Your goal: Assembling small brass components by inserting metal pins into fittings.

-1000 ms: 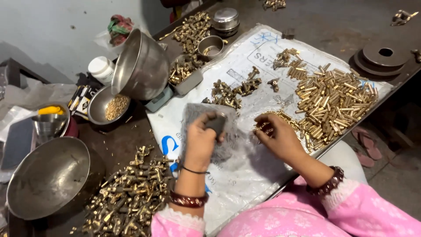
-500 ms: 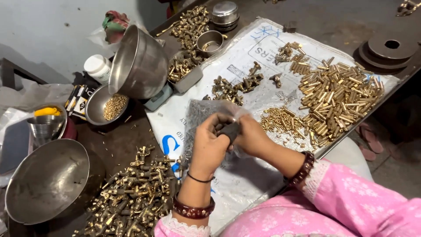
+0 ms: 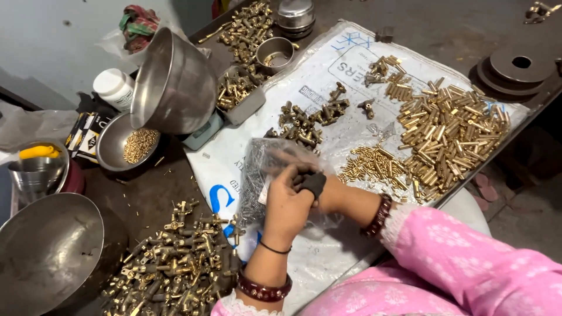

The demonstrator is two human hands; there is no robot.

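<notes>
My left hand (image 3: pixel 285 206) is closed around a small black block (image 3: pixel 314 182), held just over a clear plastic bag of small silvery parts (image 3: pixel 260 169). Pressed against that block from the right is my right hand (image 3: pixel 335 195); its fingers are hidden behind the left hand, so what they hold does not show. Both hands hover above a white printed sack sheet (image 3: pixel 328 82). A small heap of short brass pins (image 3: pixel 370 164) lies just right of the hands, and a larger heap of brass tubes (image 3: pixel 451 129) beyond it.
Brass fittings are piled at the lower left (image 3: pixel 175 269) and mid-sheet (image 3: pixel 304 120). Steel bowls: a large one (image 3: pixel 47 251), a tilted one (image 3: pixel 175 82), a small one with brass bits (image 3: pixel 126 143). A white bottle (image 3: pixel 114 88) and metal discs (image 3: pixel 518 64) stand farther off.
My right hand left the brass pin heap and moved left to meet my left hand. The left hand lifted the black block slightly off the bag.
</notes>
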